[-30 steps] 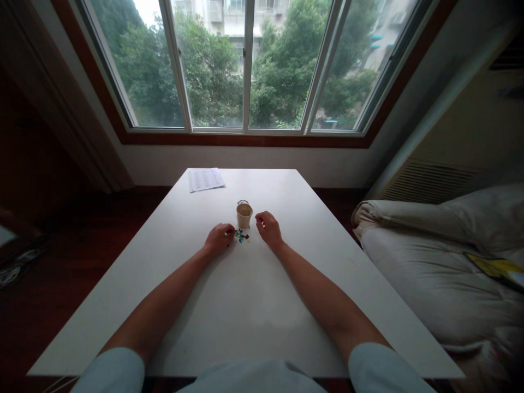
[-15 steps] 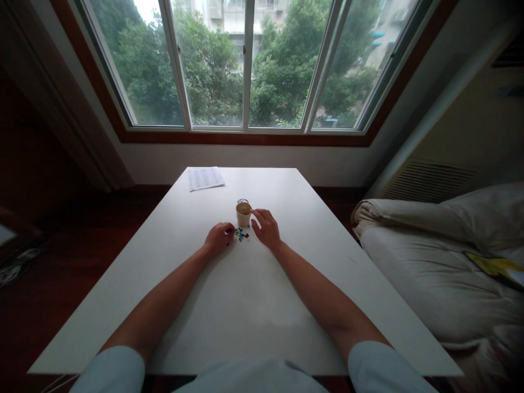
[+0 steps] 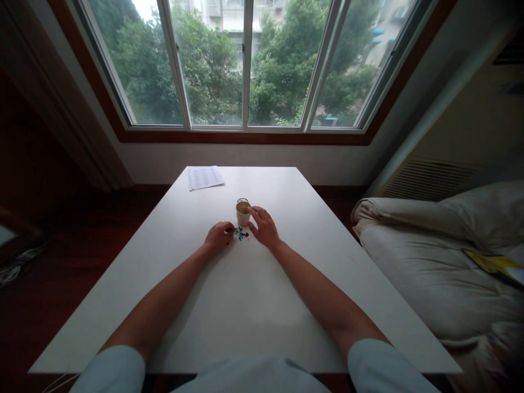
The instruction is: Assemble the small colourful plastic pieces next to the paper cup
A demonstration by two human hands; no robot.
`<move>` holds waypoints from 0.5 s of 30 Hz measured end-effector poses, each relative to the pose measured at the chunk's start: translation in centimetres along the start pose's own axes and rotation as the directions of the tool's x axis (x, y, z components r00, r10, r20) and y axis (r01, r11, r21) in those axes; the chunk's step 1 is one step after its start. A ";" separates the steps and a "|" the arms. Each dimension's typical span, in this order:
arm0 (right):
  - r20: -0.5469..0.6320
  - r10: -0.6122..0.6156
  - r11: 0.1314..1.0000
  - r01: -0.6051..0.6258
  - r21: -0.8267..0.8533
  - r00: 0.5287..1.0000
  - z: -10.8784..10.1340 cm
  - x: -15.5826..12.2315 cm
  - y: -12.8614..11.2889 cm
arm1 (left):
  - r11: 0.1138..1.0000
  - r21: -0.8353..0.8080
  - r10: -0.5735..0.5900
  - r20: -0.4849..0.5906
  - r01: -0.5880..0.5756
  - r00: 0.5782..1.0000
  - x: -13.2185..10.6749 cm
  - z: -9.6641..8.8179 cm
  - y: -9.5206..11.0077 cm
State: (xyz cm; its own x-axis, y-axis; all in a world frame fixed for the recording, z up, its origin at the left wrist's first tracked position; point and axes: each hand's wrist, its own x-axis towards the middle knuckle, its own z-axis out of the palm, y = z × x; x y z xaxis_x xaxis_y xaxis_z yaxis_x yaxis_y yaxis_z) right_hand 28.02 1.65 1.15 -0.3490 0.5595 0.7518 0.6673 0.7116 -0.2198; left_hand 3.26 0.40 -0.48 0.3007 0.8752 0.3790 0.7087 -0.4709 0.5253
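A small tan cup [image 3: 243, 215] stands upright near the middle of the white table, with a thin dark loop [image 3: 242, 200] at its far side. In front of it lies a loose cluster of tiny beads or similar pieces [image 3: 239, 234] in blue, green, yellow and dark colours. My left hand [image 3: 218, 237] rests on the table at the cluster's left edge, its thumb and fingers curled together; what they hold, if anything, is too small to make out. At the cup's right side, my right hand [image 3: 265, 228] has fingers stretched to the rim and the thumb apart, lower down.
Printed sheets of paper [image 3: 206, 178] lie at the far left corner of the white table [image 3: 254, 305]. Beyond the far edge is a wall with a wide window [image 3: 245, 65]. A padded pale couch or bedding [image 3: 409, 273] is to the right.
My right hand has shifted slightly left, its fingertips now overlapping the cup's rim. My left hand, the cup and the small pieces look nearly unchanged.
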 end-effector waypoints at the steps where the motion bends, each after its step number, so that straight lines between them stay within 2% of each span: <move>1: -0.002 -0.007 1.000 0.007 0.006 1.000 0.0 0.0 0.0 | 1.000 0.001 0.000 0.001 0.000 1.000 0.0 0.0 0.0; 11: -0.081 -0.060 0.998 0.062 0.020 0.995 -0.8 0.1 -1.2 | 1.000 -0.016 -0.001 0.000 0.001 1.000 0.0 0.0 -0.2; 15: -0.049 -0.057 0.998 0.058 0.016 0.997 -1.0 0.2 -1.8 | 1.000 -0.015 -0.007 -0.003 0.007 1.000 0.0 0.0 -0.1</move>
State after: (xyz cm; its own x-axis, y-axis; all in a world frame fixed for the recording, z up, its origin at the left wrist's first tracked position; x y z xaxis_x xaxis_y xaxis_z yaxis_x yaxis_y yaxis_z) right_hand 27.41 -0.01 2.33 -0.3541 0.4964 0.7926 0.6355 0.7495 -0.1855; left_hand 3.21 0.45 -0.57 0.2937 0.8780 0.3779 0.7009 -0.4666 0.5395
